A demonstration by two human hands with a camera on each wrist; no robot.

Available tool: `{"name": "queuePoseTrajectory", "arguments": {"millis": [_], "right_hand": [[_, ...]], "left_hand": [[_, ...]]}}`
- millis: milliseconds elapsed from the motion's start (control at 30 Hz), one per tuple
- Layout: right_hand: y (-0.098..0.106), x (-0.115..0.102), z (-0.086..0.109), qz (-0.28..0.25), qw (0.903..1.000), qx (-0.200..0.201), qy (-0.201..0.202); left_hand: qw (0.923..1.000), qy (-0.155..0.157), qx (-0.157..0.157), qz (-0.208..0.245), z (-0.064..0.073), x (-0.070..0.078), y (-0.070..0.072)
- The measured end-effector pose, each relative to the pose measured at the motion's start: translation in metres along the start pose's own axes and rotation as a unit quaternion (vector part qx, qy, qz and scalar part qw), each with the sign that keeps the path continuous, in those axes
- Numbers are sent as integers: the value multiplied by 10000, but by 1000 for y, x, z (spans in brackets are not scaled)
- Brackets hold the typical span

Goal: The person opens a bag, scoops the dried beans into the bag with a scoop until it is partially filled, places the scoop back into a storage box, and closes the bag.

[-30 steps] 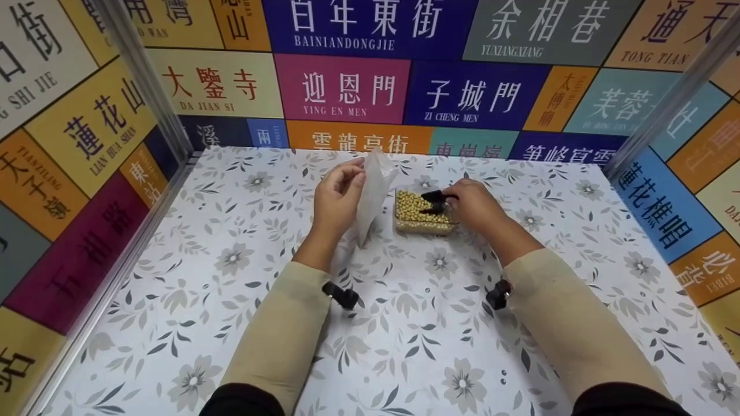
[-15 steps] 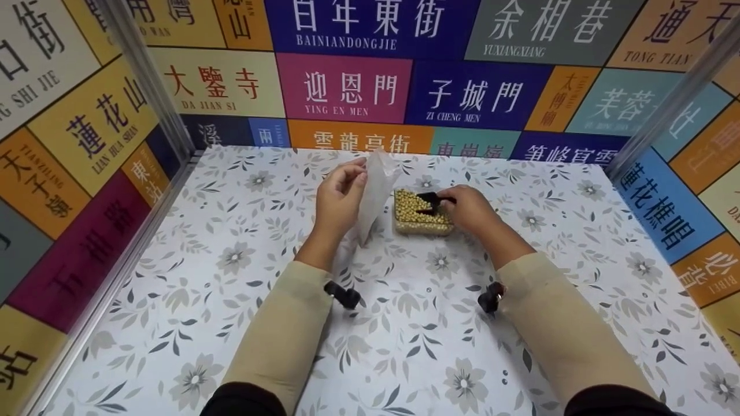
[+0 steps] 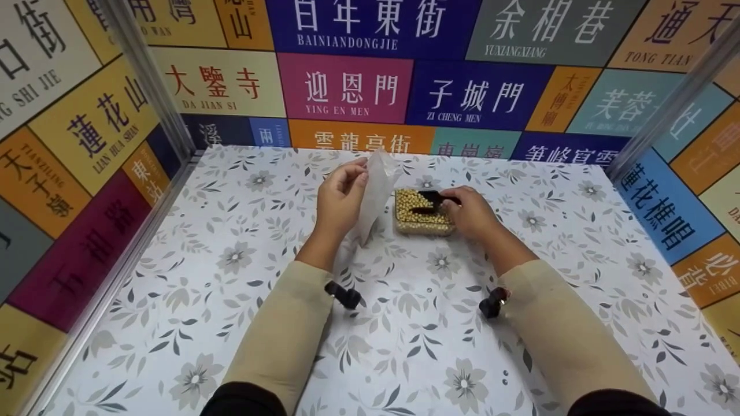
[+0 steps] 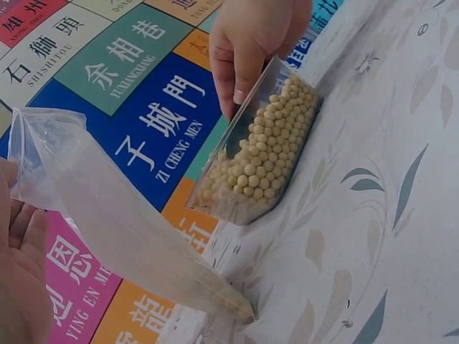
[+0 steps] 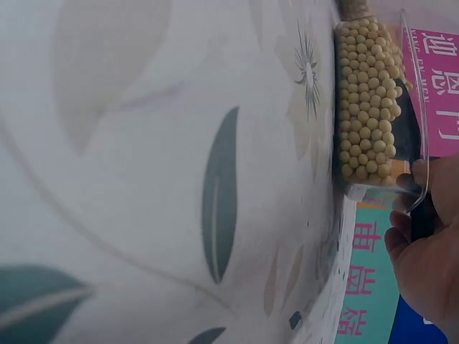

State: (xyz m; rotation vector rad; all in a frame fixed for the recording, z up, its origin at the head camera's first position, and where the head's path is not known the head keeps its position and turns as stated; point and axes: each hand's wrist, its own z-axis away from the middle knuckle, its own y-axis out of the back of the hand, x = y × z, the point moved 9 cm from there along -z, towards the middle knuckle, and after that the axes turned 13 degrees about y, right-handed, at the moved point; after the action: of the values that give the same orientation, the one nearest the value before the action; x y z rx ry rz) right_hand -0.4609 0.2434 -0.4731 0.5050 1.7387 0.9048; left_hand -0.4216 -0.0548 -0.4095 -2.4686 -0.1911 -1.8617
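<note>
Reading "ZI CHENG MEN" on a blue panel (image 3: 477,94), upper centre of the head view, we see the left hand (image 3: 339,196) lower down pinching one plastic bag (image 3: 376,193), and the right hand (image 3: 471,212) gripping one black scoop (image 3: 430,197) in one container (image 3: 425,230) of beans (image 3: 410,202). From the left wrist, "SHISHITOU" shows upper left; the bag slants right of the hand. From the right wrist, the container stands above the hand, upper right.

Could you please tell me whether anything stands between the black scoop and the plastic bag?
Yes: some yellow beans and the bag-side wall of the clear container. Beyond that wall, nothing visible stands between the black scoop in the right hand and the plastic bag.
</note>
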Motion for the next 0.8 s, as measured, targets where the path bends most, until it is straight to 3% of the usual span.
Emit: {"name": "queuePoseTrajectory", "arguments": {"millis": [567, 800], "right_hand": [[11, 10, 19, -1385, 9890, 462, -230], [16, 18, 26, -2215, 9714, 669, -537]], "left_hand": [[9998, 167, -32, 38, -1, -3, 0], [9999, 113, -44, -91, -1, -3, 0]]}}
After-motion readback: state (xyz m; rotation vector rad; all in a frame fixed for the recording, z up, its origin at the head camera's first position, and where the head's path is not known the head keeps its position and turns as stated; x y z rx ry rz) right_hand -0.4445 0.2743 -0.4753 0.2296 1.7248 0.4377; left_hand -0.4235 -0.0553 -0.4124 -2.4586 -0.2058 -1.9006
